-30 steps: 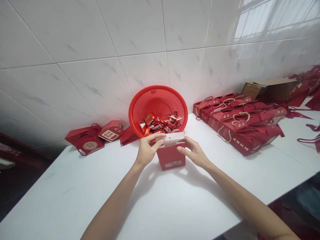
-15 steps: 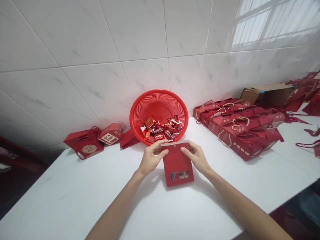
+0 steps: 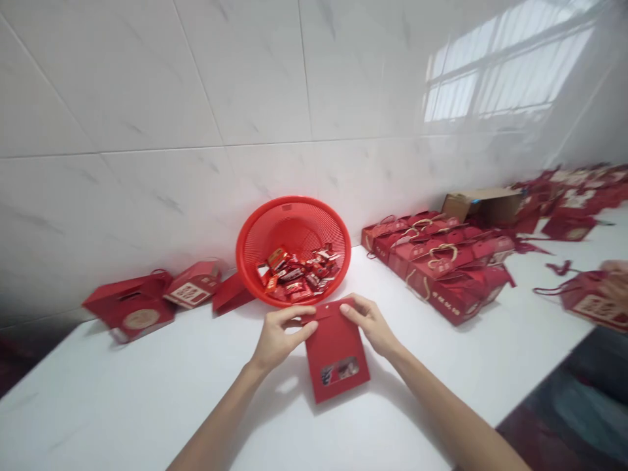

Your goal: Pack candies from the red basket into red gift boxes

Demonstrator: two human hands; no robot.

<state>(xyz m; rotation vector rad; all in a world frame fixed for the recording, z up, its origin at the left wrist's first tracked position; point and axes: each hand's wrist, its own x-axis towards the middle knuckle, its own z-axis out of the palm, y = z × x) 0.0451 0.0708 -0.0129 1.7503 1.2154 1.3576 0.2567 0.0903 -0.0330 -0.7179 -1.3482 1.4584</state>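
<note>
A flat-faced red gift box [image 3: 336,350] with a small clear window near its base stands between my hands at the front of the red basket. Wrapped pieces show through the window. My left hand [image 3: 275,337] pinches the top left corner, thumb in front, at the folded top flap. On the top right corner, my right hand [image 3: 371,320] grips with its thumb on the front face and fingers behind. A small hole shows near the top edge. Just behind, the red plastic basket [image 3: 245,275] leans with wrapped sweets [image 3: 297,278] heaped in its lower part.
Several red boxes with rope handles [image 3: 436,268] stand in rows at the right, before an open cardboard carton [image 3: 483,199]. Left of the basket are a red box with a round emblem [image 3: 140,311] and another red box [image 3: 192,288]. Another person's hand [image 3: 617,284] touches a box at far right.
The top flap of the box is now folded over toward the front, where its pale edge stood up before. The view has turned to the right, and another person's hand has come into sight.
</note>
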